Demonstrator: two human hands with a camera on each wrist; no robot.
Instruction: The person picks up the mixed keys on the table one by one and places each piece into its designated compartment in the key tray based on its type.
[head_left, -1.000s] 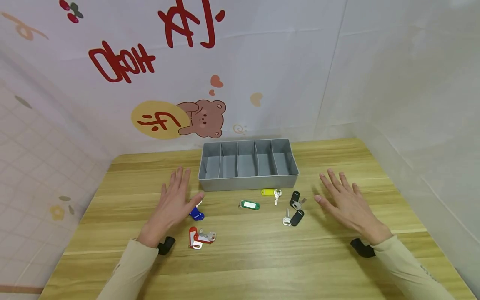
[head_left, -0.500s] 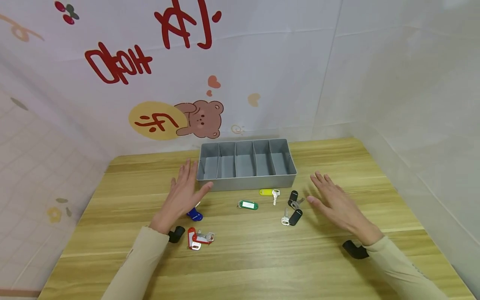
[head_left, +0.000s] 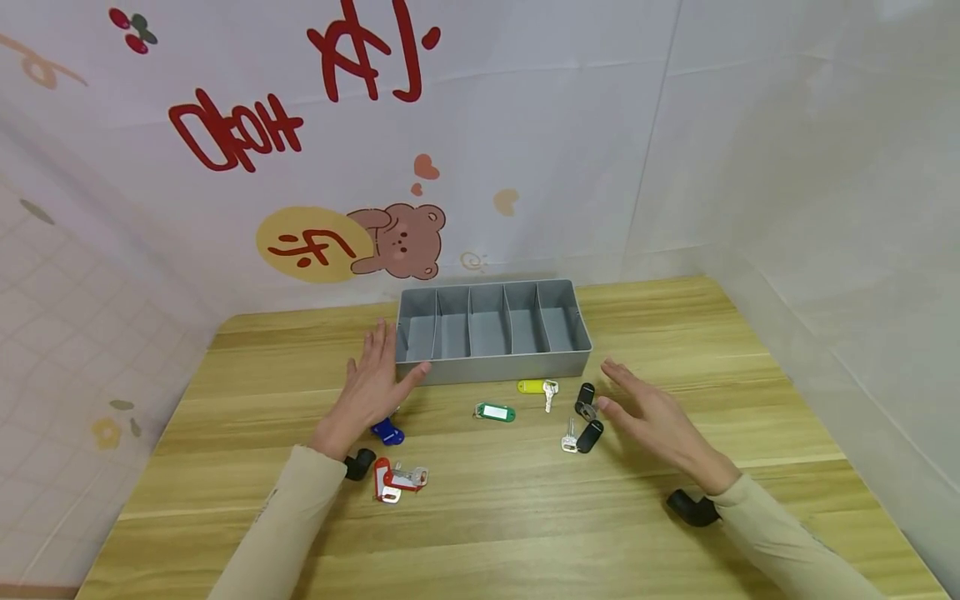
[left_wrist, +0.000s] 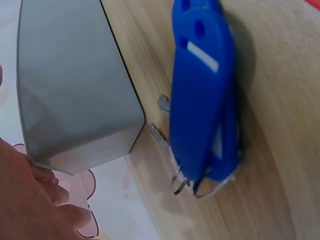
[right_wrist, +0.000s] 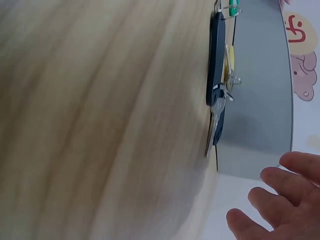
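Note:
A grey divided tray [head_left: 491, 369] stands at the back of the table. My left hand [head_left: 366, 393] has its fingers stretched out at the tray's left end, the thumb in front of its near corner. Below that hand lie blue key tags [left_wrist: 200, 100] with keys, partly covered in the head view. To the right, my right hand [head_left: 654, 419] reaches in with straight fingers and holds nothing. Its thumb overlaps a key beside the black key tags [head_left: 590, 436]. A yellow key tag [head_left: 531, 387] with a key and a green key tag [head_left: 495, 412] lie before the tray.
Red key tags [head_left: 382, 479] with keys lie at the front left of the wooden table [head_left: 510, 533]. A white patterned sheet [head_left: 570, 167] rises behind the tray and along both sides. Each wrist carries a black piece [head_left: 692, 508].
My left hand has moved right, up to the tray's left end. My right hand has moved left toward the black key tags, its fingers drawing closer together.

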